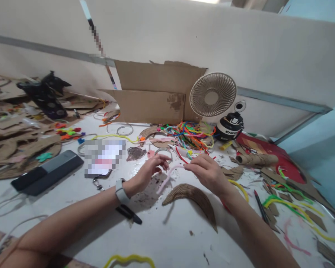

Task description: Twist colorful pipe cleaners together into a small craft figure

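Observation:
A pale pink pipe cleaner [165,182] is bent in a curve above the white table. My right hand [208,173] pinches one end of it between thumb and fingers. My left hand [153,167] is beside the curve, its fingers loosely bent and apart; no grip on the pipe cleaner shows. Below both hands lies a brown crescent of corrugated cardboard [197,195]. Just beyond my left fingertips is a ring of wire [171,154]. Dark crumbs are scattered under the left hand.
Behind are a tangle of coloured pipe cleaners [191,134], a fan [213,95], a black bottle [228,128] and a cardboard sheet [153,106]. Leftward lie a phone [107,158] and a dark grey case [48,173]. A pen [260,204] and cardboard scraps are at right.

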Action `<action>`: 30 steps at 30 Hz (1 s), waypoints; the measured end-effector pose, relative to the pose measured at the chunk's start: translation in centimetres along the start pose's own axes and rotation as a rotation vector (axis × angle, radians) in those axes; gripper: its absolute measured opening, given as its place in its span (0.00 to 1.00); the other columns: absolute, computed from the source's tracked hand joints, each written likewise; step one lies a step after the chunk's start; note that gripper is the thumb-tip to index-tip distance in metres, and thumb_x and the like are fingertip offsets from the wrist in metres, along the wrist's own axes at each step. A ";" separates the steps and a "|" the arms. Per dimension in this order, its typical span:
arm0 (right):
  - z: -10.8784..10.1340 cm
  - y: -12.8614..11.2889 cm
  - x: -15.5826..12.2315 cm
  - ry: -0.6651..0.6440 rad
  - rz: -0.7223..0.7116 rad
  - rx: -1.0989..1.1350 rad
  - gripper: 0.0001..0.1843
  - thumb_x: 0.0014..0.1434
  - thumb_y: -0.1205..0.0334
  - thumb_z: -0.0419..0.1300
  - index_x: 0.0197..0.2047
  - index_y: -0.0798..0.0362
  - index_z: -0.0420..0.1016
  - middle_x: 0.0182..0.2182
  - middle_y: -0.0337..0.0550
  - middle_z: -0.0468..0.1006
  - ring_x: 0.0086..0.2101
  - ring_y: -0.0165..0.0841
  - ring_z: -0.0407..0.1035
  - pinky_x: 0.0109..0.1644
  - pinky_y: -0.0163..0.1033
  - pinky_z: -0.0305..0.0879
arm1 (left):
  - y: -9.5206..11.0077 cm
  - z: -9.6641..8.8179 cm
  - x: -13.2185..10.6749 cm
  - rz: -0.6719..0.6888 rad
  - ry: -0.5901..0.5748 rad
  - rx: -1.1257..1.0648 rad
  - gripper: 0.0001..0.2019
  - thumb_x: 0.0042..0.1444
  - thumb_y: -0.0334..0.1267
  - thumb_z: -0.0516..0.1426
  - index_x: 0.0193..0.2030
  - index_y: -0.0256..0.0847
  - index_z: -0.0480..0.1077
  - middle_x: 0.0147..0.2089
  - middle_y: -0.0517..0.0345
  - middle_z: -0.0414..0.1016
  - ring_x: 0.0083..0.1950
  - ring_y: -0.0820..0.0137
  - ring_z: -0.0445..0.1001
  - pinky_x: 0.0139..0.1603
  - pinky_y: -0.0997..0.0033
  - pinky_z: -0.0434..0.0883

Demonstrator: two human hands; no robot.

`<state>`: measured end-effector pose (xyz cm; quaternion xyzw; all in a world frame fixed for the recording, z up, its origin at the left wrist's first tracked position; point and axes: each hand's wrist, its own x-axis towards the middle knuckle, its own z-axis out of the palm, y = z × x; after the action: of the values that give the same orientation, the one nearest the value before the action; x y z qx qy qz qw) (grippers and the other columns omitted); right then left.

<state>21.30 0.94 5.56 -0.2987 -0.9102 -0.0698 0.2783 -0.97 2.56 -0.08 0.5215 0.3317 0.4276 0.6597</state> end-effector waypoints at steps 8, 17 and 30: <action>0.4 -0.2 -0.2 -0.082 -0.110 -0.021 0.11 0.60 0.70 0.51 0.42 0.53 0.72 0.32 0.44 0.75 0.36 0.34 0.64 0.42 0.40 0.62 | -0.1 0.3 -0.6 -0.281 -0.372 -0.001 0.13 0.47 0.45 0.60 0.28 0.34 0.70 0.18 0.64 0.63 0.17 0.81 0.53 0.19 0.78 0.48; 0.8 -0.5 -0.1 -0.142 0.036 -0.069 0.13 0.63 0.66 0.48 0.40 0.54 0.73 0.31 0.47 0.75 0.34 0.34 0.65 0.39 0.37 0.60 | 0.4 0.5 -0.5 -0.155 -0.248 0.092 0.14 0.52 0.46 0.57 0.28 0.35 0.67 0.22 0.60 0.71 0.20 0.80 0.62 0.19 0.80 0.53; 2.1 -2.6 0.6 -0.458 0.817 0.869 0.20 0.55 0.47 0.54 0.24 0.56 0.65 0.19 0.31 0.54 0.21 0.24 0.48 0.23 0.31 0.44 | -0.4 1.4 -0.9 0.078 0.080 0.099 0.15 0.54 0.47 0.54 0.28 0.36 0.63 0.22 0.64 0.66 0.24 0.79 0.60 0.26 0.79 0.57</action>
<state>18.45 -0.23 4.27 -0.4888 -0.7046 0.4831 0.1768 -0.05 1.11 -0.11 0.5484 0.3583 0.4565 0.6021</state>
